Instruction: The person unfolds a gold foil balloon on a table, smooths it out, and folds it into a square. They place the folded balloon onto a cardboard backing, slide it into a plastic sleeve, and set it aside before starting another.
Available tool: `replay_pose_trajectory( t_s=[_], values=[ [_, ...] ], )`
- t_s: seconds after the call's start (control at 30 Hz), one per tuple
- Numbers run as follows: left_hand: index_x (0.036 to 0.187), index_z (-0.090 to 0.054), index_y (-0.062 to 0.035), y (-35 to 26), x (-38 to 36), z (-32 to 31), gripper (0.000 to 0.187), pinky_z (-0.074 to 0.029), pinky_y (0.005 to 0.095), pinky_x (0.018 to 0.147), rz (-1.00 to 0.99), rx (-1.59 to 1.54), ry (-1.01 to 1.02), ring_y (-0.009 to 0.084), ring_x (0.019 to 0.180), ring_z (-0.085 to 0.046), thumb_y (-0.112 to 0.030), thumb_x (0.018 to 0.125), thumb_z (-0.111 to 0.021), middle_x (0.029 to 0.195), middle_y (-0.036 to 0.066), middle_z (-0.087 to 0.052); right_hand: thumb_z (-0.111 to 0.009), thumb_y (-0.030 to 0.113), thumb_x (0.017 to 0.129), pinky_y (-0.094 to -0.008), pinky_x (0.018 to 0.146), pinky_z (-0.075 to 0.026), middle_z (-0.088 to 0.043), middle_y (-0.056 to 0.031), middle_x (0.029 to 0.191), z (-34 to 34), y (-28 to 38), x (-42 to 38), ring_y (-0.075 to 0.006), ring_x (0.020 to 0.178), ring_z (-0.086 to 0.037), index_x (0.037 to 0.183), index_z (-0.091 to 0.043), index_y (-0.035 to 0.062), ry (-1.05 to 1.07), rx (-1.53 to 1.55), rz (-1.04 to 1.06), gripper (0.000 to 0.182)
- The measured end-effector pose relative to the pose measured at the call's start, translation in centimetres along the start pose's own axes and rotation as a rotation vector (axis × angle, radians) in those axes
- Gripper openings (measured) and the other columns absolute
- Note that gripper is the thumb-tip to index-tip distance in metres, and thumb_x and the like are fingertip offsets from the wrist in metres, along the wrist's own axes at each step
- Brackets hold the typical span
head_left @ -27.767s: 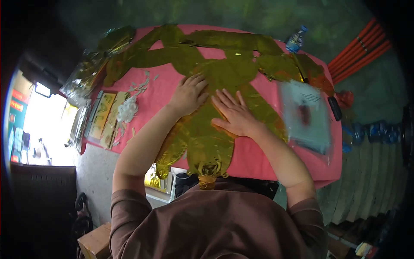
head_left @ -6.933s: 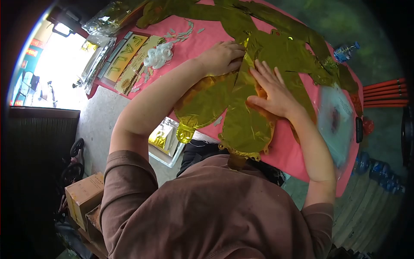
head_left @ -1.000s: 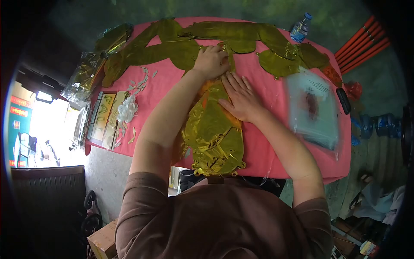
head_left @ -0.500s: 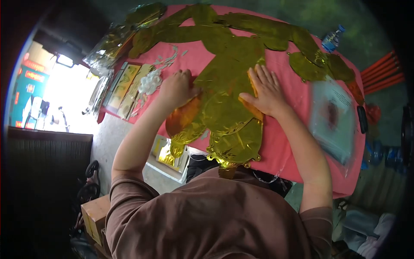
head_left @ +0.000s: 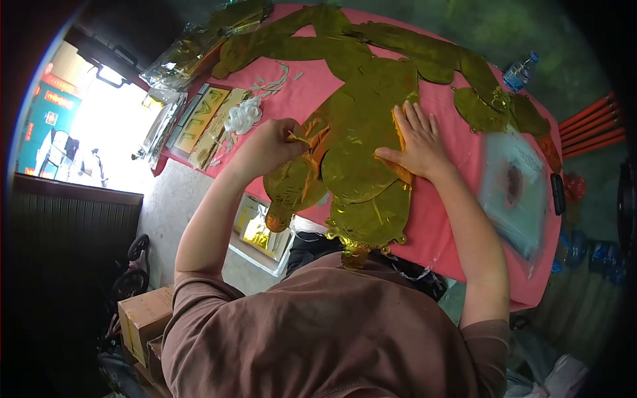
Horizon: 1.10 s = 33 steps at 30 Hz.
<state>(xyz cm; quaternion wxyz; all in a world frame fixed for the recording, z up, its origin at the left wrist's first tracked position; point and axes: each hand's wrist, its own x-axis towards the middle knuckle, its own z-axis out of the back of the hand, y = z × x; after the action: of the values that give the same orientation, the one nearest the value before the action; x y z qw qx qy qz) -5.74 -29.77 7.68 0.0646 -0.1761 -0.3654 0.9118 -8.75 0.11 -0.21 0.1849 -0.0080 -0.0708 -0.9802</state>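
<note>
A large flat gold foil balloon (head_left: 361,156), not inflated, lies along the middle of the pink-covered table (head_left: 441,225), its lower end reaching my body. My left hand (head_left: 275,144) is closed in a pinch on the foil at its left side, where the sheet is lifted and creased. Fingers spread, my right hand (head_left: 419,147) rests flat on the right edge, with orange-looking foil beside the thumb. More flat gold foil (head_left: 424,50) stretches across the far side of the table.
Left of the foil lie a tangle of white ribbon (head_left: 244,117) and a printed packet (head_left: 202,119). Clear plastic bags (head_left: 511,192) sit on the right. A water bottle (head_left: 521,71) stands at the far right edge. Below the table's left edge is a white tray (head_left: 262,235).
My left hand has gone from resting on the foil to pinching and lifting its left edge, which is now creased. The right hand stays flat on the foil. The view has shifted slightly.
</note>
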Motion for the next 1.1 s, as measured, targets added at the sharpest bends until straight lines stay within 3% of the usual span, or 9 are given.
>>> replay_pose_trajectory(
  t_s=[0.23, 0.37, 0.5, 0.63, 0.73, 0.8, 0.83, 0.9, 1.1],
  values=[
    [0.104, -0.059, -0.0016, -4.5, -2.0, -0.7, 0.027, -0.043, 0.025, 0.058, -0.067, -0.166, -0.155, 0.006, 0.065, -0.054, -0.016, 0.082, -0.066, 0.077, 0.002, -0.062, -0.058, 0.077, 0.062, -0.05, 0.112, 0.0, -0.007, -0.0175, 0.153, 1.6, 0.6, 0.1, -0.0281, 0.142, -0.003, 0.147, -0.013, 0.0073, 0.169, 0.047, -0.07, 0.119],
    [0.108, -0.058, -0.0018, -5.2, -1.2, -4.1, 0.034, -0.046, 0.03, 0.061, -0.33, -0.083, -0.108, 0.0145, 0.064, -0.057, -0.02, 0.081, -0.066, 0.076, 0.008, -0.063, -0.062, 0.074, 0.061, -0.0505, 0.112, 0.0, -0.007, -0.0175, 0.153, 1.5, 0.5, 0.3, -0.028, 0.142, -0.003, 0.147, -0.012, 0.0067, 0.177, 0.028, -0.079, 0.12],
    [0.113, -0.055, 0.0013, -7.0, -0.4, -6.0, 0.039, -0.048, 0.0324, 0.061, -0.323, 0.076, 0.115, 0.017, 0.066, -0.061, -0.023, 0.083, -0.063, 0.076, 0.013, -0.064, -0.064, 0.064, 0.065, -0.0508, 0.112, -0.002, -0.009, -0.0162, 0.153, 1.5, 0.5, 0.2, -0.0278, 0.142, -0.005, 0.147, -0.013, 0.0109, 0.172, 0.009, -0.076, 0.111],
    [0.107, -0.056, 0.0023, -5.9, 1.8, -5.8, 0.032, -0.05, 0.031, 0.06, -0.086, -0.219, 0.47, 0.0194, 0.063, -0.063, -0.022, 0.087, -0.058, 0.073, 0.014, -0.064, -0.06, 0.048, 0.077, -0.0505, 0.113, -0.003, -0.01, -0.0139, 0.153, 0.5, 0.0, 0.4, -0.0278, 0.142, -0.007, 0.148, -0.013, 0.0152, 0.129, 0.018, -0.068, 0.091],
    [0.111, -0.057, 0.0007, -1.9, 4.7, -5.5, 0.034, -0.052, 0.0337, 0.07, -0.354, -0.302, 0.18, 0.0249, 0.077, -0.064, -0.024, 0.089, -0.057, 0.089, 0.015, -0.064, -0.056, 0.041, 0.082, -0.0499, 0.113, -0.003, -0.009, -0.013, 0.153, -0.5, -0.7, 0.6, -0.0276, 0.142, -0.007, 0.148, -0.013, 0.015, 0.104, -0.064, -0.046, 0.083],
    [0.124, -0.051, -0.0003, -1.4, 5.1, -5.4, 0.044, -0.045, 0.039, 0.092, -0.622, 0.283, -0.163, 0.0293, 0.11, -0.054, -0.028, 0.09, -0.056, 0.12, 0.018, -0.055, -0.055, 0.04, 0.083, -0.0497, 0.113, -0.003, -0.008, -0.0128, 0.154, -0.4, -0.7, 0.6, -0.0275, 0.142, -0.007, 0.148, -0.012, 0.0152, 0.114, -0.05, -0.054, 0.082],
    [0.124, -0.051, -0.0003, -1.2, 5.4, -5.8, 0.044, -0.045, 0.039, 0.092, -0.623, 0.284, -0.16, 0.0293, 0.11, -0.054, -0.028, 0.09, -0.056, 0.12, 0.018, -0.055, -0.055, 0.038, 0.083, -0.0495, 0.113, -0.003, -0.008, -0.0126, 0.154, -0.2, -0.5, 0.5, -0.0274, 0.142, -0.007, 0.148, -0.012, 0.0154, 0.125, -0.036, -0.058, 0.081],
    [0.135, -0.039, -0.0016, -0.7, 6.3, -7.0, 0.059, -0.027, 0.0439, 0.108, -0.752, 0.435, -0.164, 0.0311, 0.134, -0.029, -0.037, 0.091, -0.052, 0.141, 0.018, -0.035, -0.055, 0.037, 0.083, -0.0496, 0.113, -0.003, -0.008, -0.0124, 0.154, 0.1, -0.2, 0.4, -0.0275, 0.142, -0.007, 0.148, -0.012, 0.0157, 0.126, -0.022, -0.065, 0.081],
    [0.141, -0.027, -0.0031, 0.0, 7.1, -7.3, 0.074, -0.017, 0.0468, 0.112, -0.765, 0.603, -0.044, 0.0309, 0.138, -0.02, -0.053, 0.09, -0.044, 0.147, 0.017, -0.027, -0.06, 0.038, 0.078, -0.0501, 0.113, -0.004, -0.009, -0.0122, 0.154, 0.4, 0.0, 0.4, -0.0278, 0.142, -0.007, 0.148, -0.011, 0.0165, 0.136, -0.006, -0.077, 0.087]
  ],
)
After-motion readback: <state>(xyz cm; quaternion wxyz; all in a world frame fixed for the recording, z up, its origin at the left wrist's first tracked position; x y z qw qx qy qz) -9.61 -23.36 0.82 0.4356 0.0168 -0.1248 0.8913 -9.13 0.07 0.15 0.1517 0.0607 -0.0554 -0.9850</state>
